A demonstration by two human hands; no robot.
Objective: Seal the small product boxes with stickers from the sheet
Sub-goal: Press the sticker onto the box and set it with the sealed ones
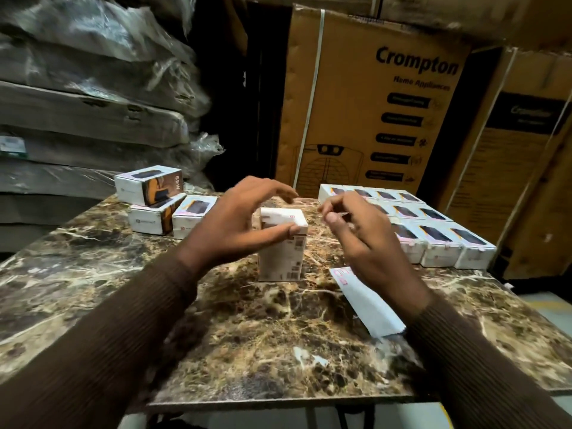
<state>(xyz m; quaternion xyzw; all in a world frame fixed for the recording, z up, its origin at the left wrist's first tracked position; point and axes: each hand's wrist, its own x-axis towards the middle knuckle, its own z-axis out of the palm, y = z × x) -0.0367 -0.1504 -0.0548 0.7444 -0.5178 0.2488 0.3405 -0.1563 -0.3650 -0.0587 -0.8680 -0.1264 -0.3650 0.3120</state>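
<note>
On the near right of the marble table [247,335] lies the white sticker sheet [368,308], its far end with pink stickers partly hidden under the right hand [362,239], which hovers above it with thumb and fingers curled toward each other; whether they pinch a sticker cannot be told. Just left of that hand a small white box [280,246] stands upright at the table's middle, and the left hand [238,224] grips its top, thumb pressed on the near top edge and fingers arched over the far side. Both arms wear brown ribbed sleeves. Farther left, three product boxes [161,205] lie stacked loosely, the top one printed "65W". On the far right, rows of boxes [433,230] lie packed side by side. Behind them stands a tall brown carton [371,103] reading "Crompton Home Appliances", and plastic-wrapped bundles [93,88] are piled at far left
</note>
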